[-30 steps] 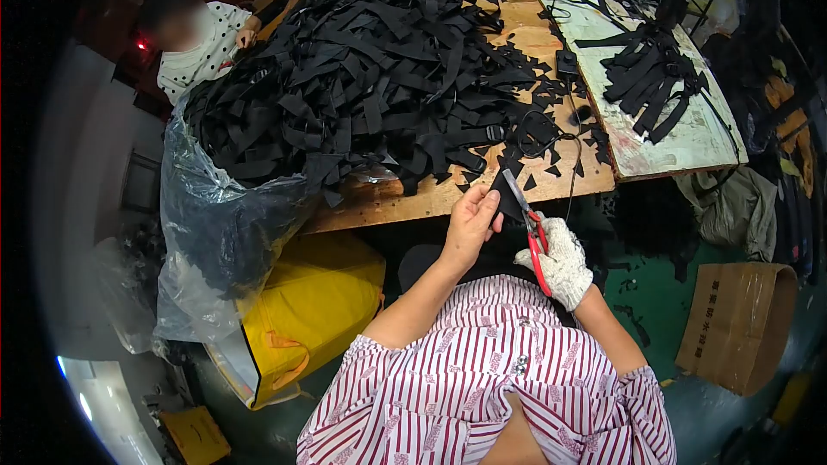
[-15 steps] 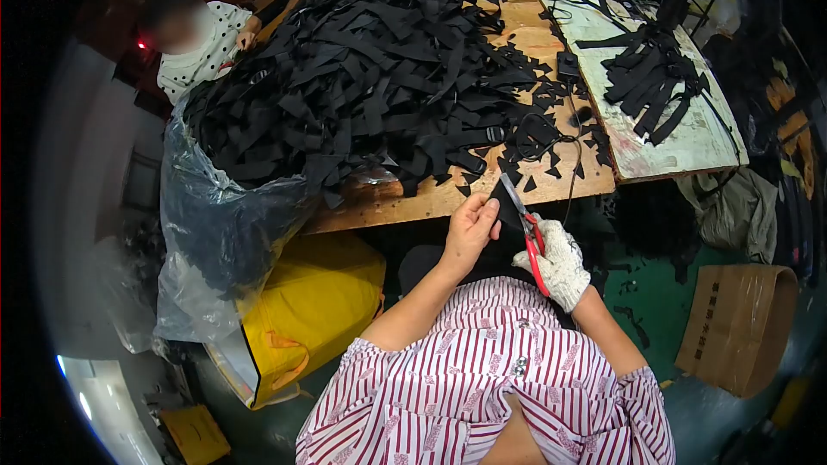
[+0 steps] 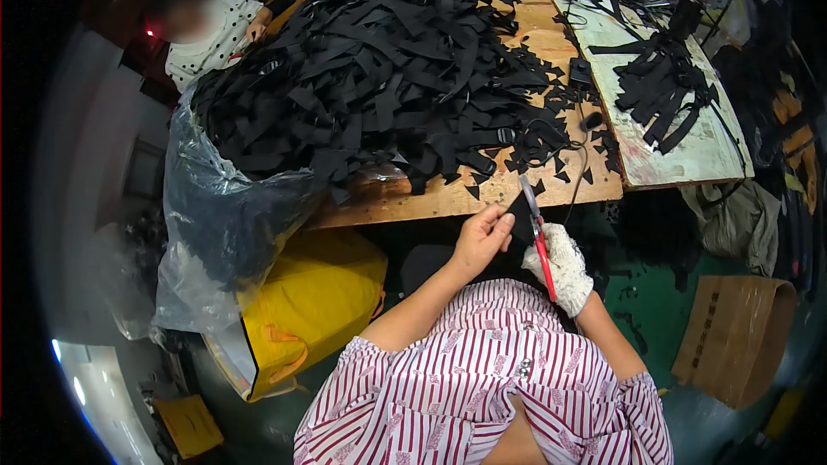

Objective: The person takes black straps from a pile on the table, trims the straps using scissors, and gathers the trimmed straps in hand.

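Note:
My bare left hand [image 3: 484, 239] pinches a black strap piece [image 3: 521, 217] just beyond the table's front edge. My right hand [image 3: 562, 269], in a white knit glove, is wrapped round red-handled scissors [image 3: 542, 251]. The blades point up and away from me, lie against the right side of the strap piece and look nearly closed. Beyond my hands a large heap of black straps [image 3: 370, 77] covers much of the wooden table [image 3: 431, 202]. Small black triangular scraps [image 3: 564, 103] are scattered at the heap's right side.
A clear plastic bag [image 3: 224, 232] hangs at the table's left edge above a yellow bag [image 3: 323, 293]. Across the heap sits a person in a dotted top [image 3: 211, 47]. More straps [image 3: 663, 86] lie on a whitish board [image 3: 637, 146]. A cardboard box [image 3: 732, 336] stands on the floor.
The scissor handles have come together and the blades look closer to shut. Both hands have shifted slightly right in the view, which has itself moved a little.

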Available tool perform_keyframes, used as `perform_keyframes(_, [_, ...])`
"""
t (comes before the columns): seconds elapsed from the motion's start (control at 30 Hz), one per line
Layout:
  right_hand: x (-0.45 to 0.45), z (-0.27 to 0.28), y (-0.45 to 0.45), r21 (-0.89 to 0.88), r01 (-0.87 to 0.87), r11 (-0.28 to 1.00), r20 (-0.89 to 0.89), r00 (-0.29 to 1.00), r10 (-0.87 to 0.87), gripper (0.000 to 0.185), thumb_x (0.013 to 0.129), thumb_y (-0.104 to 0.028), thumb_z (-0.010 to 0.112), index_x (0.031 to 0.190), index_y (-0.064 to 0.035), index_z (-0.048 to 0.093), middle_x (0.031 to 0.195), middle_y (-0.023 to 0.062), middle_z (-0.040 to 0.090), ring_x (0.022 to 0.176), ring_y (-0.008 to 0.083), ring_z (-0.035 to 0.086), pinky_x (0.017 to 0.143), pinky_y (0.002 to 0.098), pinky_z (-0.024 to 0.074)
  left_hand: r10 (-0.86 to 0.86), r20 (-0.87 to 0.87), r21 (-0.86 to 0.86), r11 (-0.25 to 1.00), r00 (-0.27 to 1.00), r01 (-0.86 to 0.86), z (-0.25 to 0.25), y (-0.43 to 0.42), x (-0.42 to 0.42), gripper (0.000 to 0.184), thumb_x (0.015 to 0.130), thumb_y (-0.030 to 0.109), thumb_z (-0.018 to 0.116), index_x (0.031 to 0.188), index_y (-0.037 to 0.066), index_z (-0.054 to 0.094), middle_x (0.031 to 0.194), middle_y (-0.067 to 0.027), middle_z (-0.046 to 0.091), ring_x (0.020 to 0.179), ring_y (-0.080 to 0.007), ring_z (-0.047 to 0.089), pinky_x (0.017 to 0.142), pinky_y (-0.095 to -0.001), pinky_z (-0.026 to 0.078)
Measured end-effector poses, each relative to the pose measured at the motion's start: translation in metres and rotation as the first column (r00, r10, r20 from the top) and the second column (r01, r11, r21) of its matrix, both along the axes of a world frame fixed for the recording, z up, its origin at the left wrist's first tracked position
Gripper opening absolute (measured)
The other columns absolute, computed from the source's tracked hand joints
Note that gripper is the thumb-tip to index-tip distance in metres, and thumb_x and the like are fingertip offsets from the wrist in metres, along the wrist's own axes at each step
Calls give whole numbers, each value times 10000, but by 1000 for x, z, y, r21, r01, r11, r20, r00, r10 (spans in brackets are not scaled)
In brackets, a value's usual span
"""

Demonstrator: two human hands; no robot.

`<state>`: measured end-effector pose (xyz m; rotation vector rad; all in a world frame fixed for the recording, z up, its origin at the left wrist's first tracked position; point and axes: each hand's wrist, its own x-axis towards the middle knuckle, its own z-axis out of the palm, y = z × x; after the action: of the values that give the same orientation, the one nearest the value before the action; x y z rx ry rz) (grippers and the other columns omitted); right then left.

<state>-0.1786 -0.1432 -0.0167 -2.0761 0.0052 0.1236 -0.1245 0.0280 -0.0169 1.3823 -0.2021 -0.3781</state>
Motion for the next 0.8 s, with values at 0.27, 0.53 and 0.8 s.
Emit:
perform_keyframes(0.27, [0, 1, 9, 389, 263, 883, -361, 925, -116, 369, 673, -107, 738, 917, -67, 464, 672, 26, 510, 509, 115, 485, 454, 261, 418, -24, 34, 117, 993, 999, 20, -6, 3, -7, 137, 917, 133, 517, 862, 8, 534, 604, 25, 465, 509, -41, 439, 479, -198, 364])
perform_keyframes(0.53, [22, 30, -11, 636, 323, 701, -248, 946, -211, 188, 779, -114, 514, 947, -55, 455, 621, 10, 469, 452, 85, 423, 399, 209, 349, 123, -139, -208, 966, 983, -150, 10, 23, 12, 173, 948, 180, 459, 1021, 27, 429, 780, -107, 607, 604, -131, 553, 591, -230, 450])
perform_keyframes(0.8, [13, 21, -3, 521, 334, 786, -311, 931, -190, 338, 744, -42, 670, 996, -50, 445, 695, 25, 501, 525, 93, 466, 453, 225, 394, 246, -187, -500, 810, 951, -308, 66, 67, 59, 297, 952, 174, 439, 1211, 30, 431, 1165, -124, 568, 1061, -269, 552, 937, -408, 423])
